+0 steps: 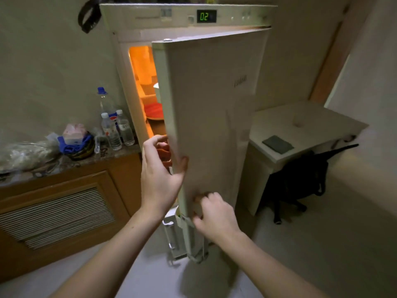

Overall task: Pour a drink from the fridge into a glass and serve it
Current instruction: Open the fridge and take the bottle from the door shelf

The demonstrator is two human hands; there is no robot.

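Granite-topped counter (120, 152) runs along the wall left of the fridge (150, 20), crowded with plastic water bottles (111, 132) that stand just beside the fridge's side, perhaps kept there for want of room inside. Past them, the fridge's lit orange interior (144, 82) shows through a narrow gap; shelves and a red shape are visible, but no drink can be made out, so the task's bottle or carton is presumably deeper inside, hidden by the door. The left hand (160, 173) wraps the fridge door (214, 117) at its free edge, fingers curled behind and thumb on the front face, a grip suited to swinging it wider. Lower on that edge, the right hand (214, 216) closes its fingers around the door handle's (189, 224) upper end. Right of the fridge sits a pale desk (305, 134). No glass is in view.
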